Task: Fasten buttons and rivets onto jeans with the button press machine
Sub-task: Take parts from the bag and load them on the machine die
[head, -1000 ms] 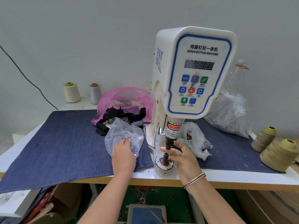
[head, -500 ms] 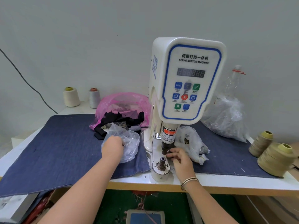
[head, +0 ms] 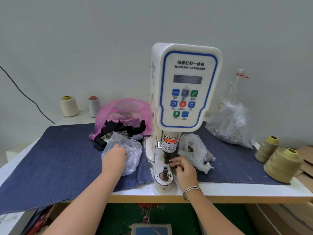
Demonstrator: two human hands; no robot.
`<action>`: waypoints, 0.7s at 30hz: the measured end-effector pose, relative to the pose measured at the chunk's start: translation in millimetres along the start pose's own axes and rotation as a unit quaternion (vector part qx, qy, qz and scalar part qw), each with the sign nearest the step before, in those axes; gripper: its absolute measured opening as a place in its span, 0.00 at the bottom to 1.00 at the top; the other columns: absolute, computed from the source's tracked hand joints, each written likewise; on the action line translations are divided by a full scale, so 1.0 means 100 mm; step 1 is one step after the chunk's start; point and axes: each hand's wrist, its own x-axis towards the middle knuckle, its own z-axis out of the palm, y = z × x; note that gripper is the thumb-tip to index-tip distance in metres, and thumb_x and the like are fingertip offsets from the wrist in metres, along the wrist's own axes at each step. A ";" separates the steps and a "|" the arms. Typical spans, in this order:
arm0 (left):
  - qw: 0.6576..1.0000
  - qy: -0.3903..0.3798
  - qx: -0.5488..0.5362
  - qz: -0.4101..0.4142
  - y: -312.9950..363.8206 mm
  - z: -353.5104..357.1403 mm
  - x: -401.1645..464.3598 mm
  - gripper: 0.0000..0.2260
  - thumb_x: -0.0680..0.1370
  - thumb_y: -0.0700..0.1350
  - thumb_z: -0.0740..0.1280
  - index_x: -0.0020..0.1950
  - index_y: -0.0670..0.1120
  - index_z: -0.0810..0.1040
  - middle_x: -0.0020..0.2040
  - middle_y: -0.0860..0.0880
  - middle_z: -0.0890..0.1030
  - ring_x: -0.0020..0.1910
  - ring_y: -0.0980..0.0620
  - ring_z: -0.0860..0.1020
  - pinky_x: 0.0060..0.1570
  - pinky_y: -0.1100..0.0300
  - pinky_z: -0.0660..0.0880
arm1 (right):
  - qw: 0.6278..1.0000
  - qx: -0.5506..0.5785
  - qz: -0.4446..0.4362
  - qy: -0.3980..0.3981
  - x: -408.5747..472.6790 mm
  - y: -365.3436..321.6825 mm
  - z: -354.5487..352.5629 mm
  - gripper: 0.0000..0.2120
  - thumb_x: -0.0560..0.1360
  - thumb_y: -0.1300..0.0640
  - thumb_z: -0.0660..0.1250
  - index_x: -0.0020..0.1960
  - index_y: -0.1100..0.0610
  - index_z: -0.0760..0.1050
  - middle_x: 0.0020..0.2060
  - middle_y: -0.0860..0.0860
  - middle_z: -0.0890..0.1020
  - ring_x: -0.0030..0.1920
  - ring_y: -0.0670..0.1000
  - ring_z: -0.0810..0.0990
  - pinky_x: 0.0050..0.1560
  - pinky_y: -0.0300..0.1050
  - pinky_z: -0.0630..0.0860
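The white servo button machine (head: 186, 85) stands at the table's front edge. Its dark upper die (head: 166, 158) hangs over the lower die (head: 165, 170) on the round base. My right hand (head: 185, 169), with bangles on the wrist, has curled fingers whose tips pinch at the upper die's lower end; whether they hold a small part is hidden. My left hand (head: 115, 157) reaches into a clear plastic bag (head: 133, 156) of small metal parts on the blue denim (head: 64, 158). Its fingertips are hidden in the bag.
A pink bag (head: 122, 112) with dark scraps lies behind the clear one. Two more clear bags (head: 197, 151) (head: 232, 122) sit right of the machine. Thread cones (head: 282, 165) stand at the right edge, two spools (head: 69, 106) at the back left. A pedal (head: 150, 229) lies below.
My left hand has pushed further into the clear bag. My right hand has moved from around the lower die up to the upper die's tip.
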 end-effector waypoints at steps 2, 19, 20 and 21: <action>1.000 0.012 0.002 0.002 -0.01 0.02 -0.02 0.10 0.78 0.38 0.59 0.46 0.43 0.80 0.47 0.47 0.75 0.36 0.47 0.71 0.33 0.58 0.65 | 1.000 0.000 -0.002 0.003 0.00 0.00 0.00 0.19 0.75 0.73 0.57 0.44 0.49 0.75 0.37 0.44 0.82 0.42 0.40 0.79 0.47 0.29 0.71; 0.862 0.008 -0.501 0.072 0.36 -0.18 -0.58 0.09 0.75 0.38 0.70 0.43 0.52 0.77 0.39 0.53 0.81 0.39 0.61 0.78 0.41 0.71 0.73 | 1.000 0.020 0.011 0.011 0.00 0.00 0.01 0.20 0.73 0.73 0.57 0.43 0.48 0.75 0.37 0.45 0.82 0.41 0.47 0.80 0.51 0.49 0.78; 0.850 -0.021 -0.521 0.075 0.43 -0.17 -0.61 0.10 0.75 0.38 0.70 0.46 0.53 0.77 0.41 0.52 0.82 0.41 0.59 0.80 0.44 0.69 0.75 | 1.000 0.021 0.013 0.009 0.00 -0.01 0.00 0.20 0.74 0.73 0.57 0.43 0.48 0.75 0.37 0.45 0.82 0.41 0.47 0.80 0.51 0.50 0.79; 0.838 -0.045 -0.539 0.073 0.49 -0.15 -0.64 0.12 0.75 0.37 0.70 0.48 0.54 0.78 0.42 0.51 0.83 0.43 0.57 0.81 0.46 0.67 0.75 | 1.000 0.020 0.014 0.007 -0.01 -0.01 0.00 0.20 0.74 0.72 0.57 0.43 0.47 0.74 0.38 0.45 0.82 0.41 0.47 0.80 0.50 0.50 0.79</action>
